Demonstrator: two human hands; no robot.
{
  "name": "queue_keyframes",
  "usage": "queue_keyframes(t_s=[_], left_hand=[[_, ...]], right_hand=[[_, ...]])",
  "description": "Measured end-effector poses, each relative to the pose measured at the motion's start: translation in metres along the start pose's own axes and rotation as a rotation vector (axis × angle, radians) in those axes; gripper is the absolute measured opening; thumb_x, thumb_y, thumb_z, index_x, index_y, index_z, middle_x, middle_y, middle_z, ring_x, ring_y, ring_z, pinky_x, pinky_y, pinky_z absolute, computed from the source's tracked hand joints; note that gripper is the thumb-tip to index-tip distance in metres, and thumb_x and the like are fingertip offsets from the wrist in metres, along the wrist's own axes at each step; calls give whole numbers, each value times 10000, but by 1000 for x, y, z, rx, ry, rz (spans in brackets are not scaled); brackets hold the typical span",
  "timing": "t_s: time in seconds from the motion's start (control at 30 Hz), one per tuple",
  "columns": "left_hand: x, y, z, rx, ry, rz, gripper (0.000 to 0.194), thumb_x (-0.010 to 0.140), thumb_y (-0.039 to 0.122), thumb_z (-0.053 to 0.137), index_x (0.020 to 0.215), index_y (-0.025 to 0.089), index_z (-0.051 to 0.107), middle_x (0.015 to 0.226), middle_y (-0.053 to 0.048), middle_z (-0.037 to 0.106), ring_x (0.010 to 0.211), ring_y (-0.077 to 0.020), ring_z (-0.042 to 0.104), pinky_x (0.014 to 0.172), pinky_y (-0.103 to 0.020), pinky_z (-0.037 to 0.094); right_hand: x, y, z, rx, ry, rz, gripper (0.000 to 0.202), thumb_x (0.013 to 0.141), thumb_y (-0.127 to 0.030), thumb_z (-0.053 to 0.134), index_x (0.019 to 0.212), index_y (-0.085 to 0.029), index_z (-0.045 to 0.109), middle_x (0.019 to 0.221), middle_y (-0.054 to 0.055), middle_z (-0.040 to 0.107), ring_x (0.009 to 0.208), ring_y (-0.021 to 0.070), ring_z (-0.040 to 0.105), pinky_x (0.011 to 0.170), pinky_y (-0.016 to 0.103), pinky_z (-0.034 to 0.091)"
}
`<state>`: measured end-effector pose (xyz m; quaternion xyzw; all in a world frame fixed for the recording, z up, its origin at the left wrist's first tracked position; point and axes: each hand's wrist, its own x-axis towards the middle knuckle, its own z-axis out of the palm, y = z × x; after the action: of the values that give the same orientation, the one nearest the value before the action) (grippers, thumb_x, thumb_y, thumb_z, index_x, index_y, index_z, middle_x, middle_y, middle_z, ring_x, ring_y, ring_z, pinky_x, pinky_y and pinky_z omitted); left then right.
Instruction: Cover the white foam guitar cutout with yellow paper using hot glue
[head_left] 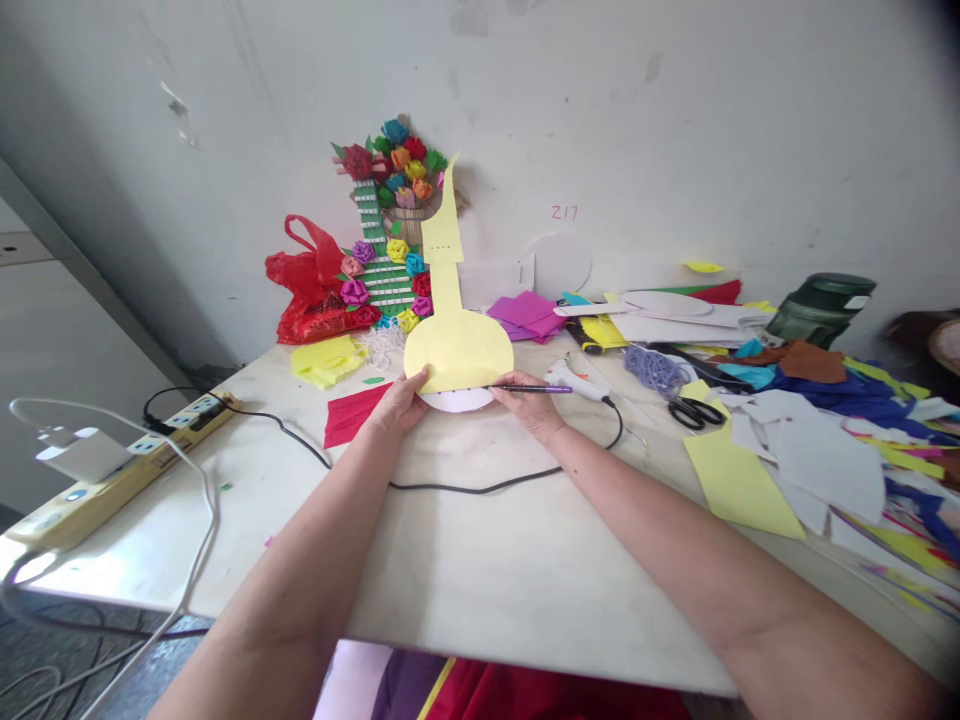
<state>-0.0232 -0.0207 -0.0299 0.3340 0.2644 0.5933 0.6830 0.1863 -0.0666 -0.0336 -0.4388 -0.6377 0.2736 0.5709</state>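
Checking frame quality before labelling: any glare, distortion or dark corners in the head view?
Head view: wide-angle bend, so the table edge and wall lines slant; glare washes out the near left table corner by the power strip; top right corner vignetted dark; soft, even light, faint shadows. Left hand on the yellow cutout and right hand with the pen are sharp enough.

bare table [480, 560] near, paper scraps [817, 450] crowding right

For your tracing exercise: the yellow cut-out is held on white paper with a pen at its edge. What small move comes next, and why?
Probably run the pen along the cut-out rim: the left hand pins it on the white paper, the right hand holds the tip there.
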Motion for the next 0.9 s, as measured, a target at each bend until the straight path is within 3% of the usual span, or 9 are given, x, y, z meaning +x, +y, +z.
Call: queue_keyframes(t_s=[0.9], left_hand=[[2, 0, -4, -19, -22, 12, 534, 778, 47, 574, 1277, 178, 435, 1109, -109, 632, 1002, -246, 602, 918, -390, 463]], right_hand=[[2, 5, 2, -65, 5, -68, 131, 688, -324, 615, 721, -199, 633, 721, 24, 659, 681, 169, 598, 661, 298, 469]])
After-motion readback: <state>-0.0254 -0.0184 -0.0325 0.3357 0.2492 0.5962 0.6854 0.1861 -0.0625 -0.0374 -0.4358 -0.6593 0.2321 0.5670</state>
